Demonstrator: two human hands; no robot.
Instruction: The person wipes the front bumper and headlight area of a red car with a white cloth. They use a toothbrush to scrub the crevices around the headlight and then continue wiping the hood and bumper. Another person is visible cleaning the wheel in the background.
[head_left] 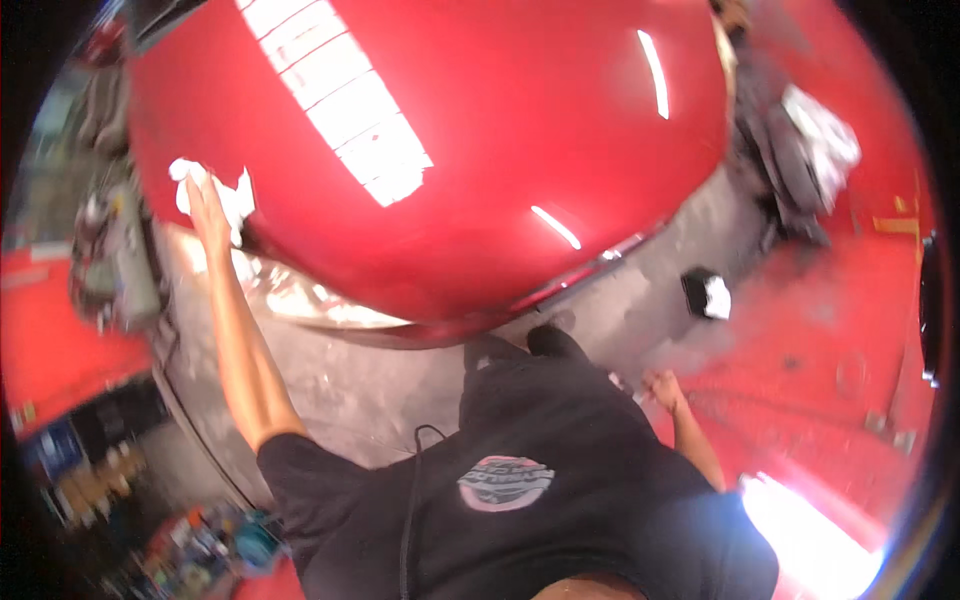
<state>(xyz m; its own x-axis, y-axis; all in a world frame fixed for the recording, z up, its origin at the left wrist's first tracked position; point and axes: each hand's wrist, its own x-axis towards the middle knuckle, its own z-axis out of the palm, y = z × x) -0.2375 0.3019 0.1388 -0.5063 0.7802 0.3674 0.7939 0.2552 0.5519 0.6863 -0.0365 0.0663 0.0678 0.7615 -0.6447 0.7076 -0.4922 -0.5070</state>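
Left hand [207, 212] lies fingers-extended on white cloth [237, 200], red hood [480, 190]'s left edge | right hand [662, 388], off hood: fingers unclear | wiping seems underway; remainder untellable

Bright overall. Hood [480, 170] beyond and right of the left hand [210, 218]: striped reflection [335, 100] blown out, thinner glare streaks [653, 75] farther right. Cloth [237, 198] under that hand overexposed, fold detail mostly gone. Blue-white flare [815, 540] nearer the body than the right hand [662, 388]. Right hand soft, fingers hard to read. Clutter [200, 550] well below left hand smeared. Fisheye bends the edges; corners black.
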